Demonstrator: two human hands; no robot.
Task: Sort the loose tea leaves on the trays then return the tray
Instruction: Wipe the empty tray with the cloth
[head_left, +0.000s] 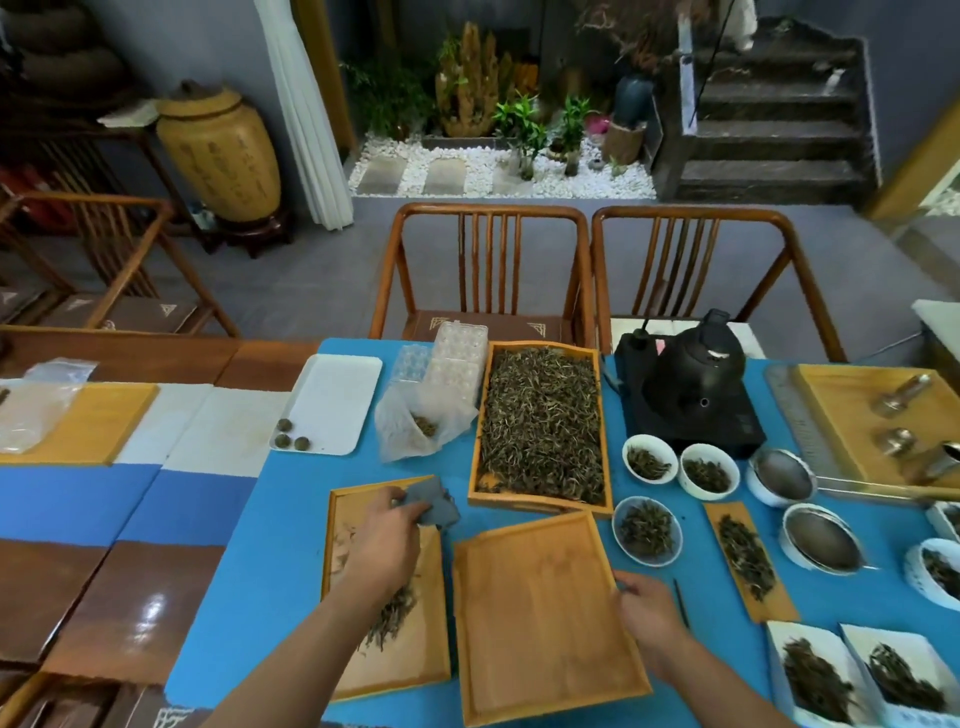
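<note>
Two wooden trays lie before me on the blue cloth. The left tray (431, 660) carries a small heap of loose tea leaves (392, 613) near its middle. My left hand (384, 540) hovers over it and grips a dark grey cloth (431, 506) at the tray's far end. The bare middle tray (540, 613) sits slightly tilted; my right hand (647, 608) holds its right edge, fingers curled on the rim. Behind it stands a large wooden tray (540, 501) heaped with tea leaves (543, 421).
White bowls of leaves (647, 530), strainers (784, 475), a small wooden scoop board with leaves (748, 561) and paper boxes (815, 675) crowd the right. A black kettle on its base (693, 384) stands behind. A plastic bag (421, 421) and a white tray with tea balls (332, 405) sit at the left.
</note>
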